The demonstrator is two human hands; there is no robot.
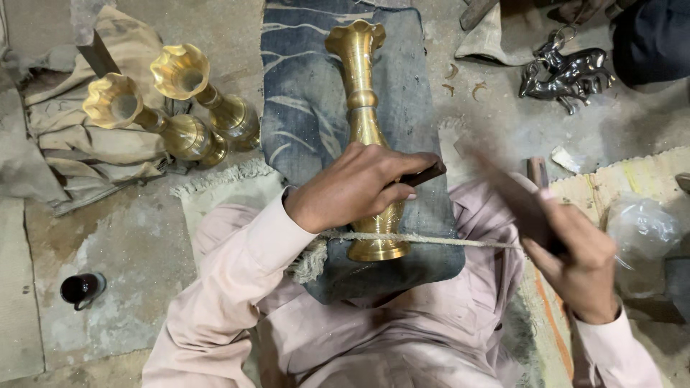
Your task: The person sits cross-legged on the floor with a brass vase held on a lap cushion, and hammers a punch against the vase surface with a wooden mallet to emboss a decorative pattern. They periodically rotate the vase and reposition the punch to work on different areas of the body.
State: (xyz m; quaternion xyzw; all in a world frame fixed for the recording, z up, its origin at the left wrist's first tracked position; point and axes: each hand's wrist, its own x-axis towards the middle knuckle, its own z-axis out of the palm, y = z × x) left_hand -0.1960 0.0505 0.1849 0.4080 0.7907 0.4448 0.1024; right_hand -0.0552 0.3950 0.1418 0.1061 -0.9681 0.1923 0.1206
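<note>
A tall brass vase point(361, 108) with a fluted mouth lies lengthwise on a dark blue cloth point(305, 108) over my lap. A pale rope point(445, 241) runs across the vase near its foot. My left hand point(356, 185) rests on the vase's belly and pinches a short dark chisel point(424, 174) against it. My right hand point(575, 259) is raised to the right and grips a dark wooden mallet point(514, 194), blurred by motion.
Two more brass vases point(180, 108) stand on crumpled beige cloth point(79, 151) at the left. Dark metal deer figures point(568, 72) lie at the upper right. A small dark cup point(80, 288) sits on the concrete floor at left. A plastic bag point(643, 230) lies on the woven mat at right.
</note>
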